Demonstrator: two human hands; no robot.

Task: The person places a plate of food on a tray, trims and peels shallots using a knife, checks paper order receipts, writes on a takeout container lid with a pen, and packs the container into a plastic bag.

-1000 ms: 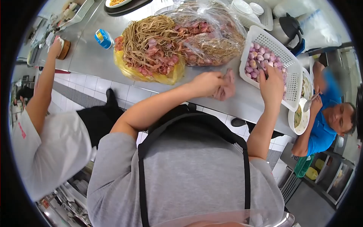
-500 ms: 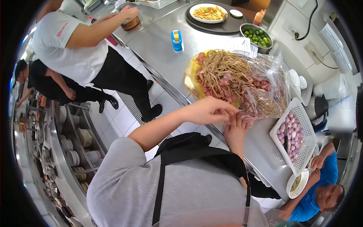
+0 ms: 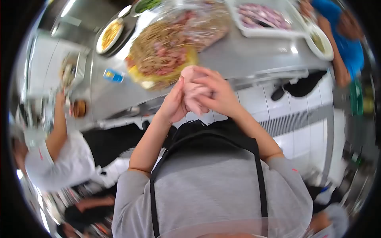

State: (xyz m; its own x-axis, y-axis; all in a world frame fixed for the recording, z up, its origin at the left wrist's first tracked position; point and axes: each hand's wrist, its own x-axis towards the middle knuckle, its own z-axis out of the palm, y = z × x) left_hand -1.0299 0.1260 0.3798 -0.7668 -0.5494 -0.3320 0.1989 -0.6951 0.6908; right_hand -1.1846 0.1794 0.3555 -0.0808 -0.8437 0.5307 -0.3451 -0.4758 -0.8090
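In front of my chest, just off the table edge, my left hand (image 3: 173,104) is closed round one side of a crumpled pale pink plastic bag or cloth (image 3: 191,93); blur hides which it is. Fingers of my right hand (image 3: 217,90) curl over its other side. Beyond my hands, an open yellow plastic bag (image 3: 180,67) lies on the steel table (image 3: 254,55). Brown noodle-like strands (image 3: 154,45) and pinkish meat pieces (image 3: 166,55) fill it. A clear plastic bag (image 3: 212,23) rests against its far side.
A white basket (image 3: 274,34) of small purple onions and a white bowl (image 3: 319,43) are at the right, near a person in blue (image 3: 353,53). A blue tape dispenser (image 3: 114,75) and plate of fries (image 3: 110,35) are left. Someone in white (image 3: 59,162) works there.
The view has swung round, shifting the table to the top. My hands have come off the bags, back towards my body, and the pink material is bunched between them.
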